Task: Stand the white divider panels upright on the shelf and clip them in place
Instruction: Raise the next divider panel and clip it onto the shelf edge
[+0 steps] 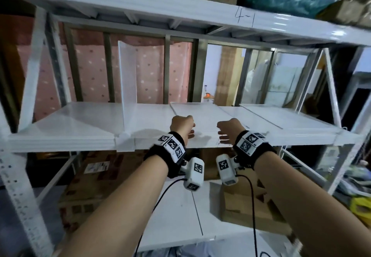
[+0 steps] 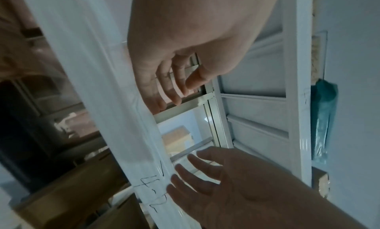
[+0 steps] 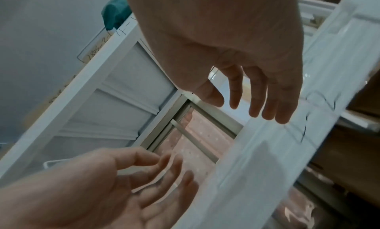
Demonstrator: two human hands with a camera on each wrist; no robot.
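Head view: left hand and right hand, fingers loose and empty, hover above the shelf's near edge, right of an upright divider panel.

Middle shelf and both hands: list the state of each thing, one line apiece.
Upright divider panel: standing on edge, left part of the middle shelf.
Flat divider panel: lying flat, just beyond both hands.
Second flat panel: lying flat, right part of the shelf.
Left hand: over the shelf's front edge, fingers relaxed, holding nothing.
Right hand: likewise, empty.
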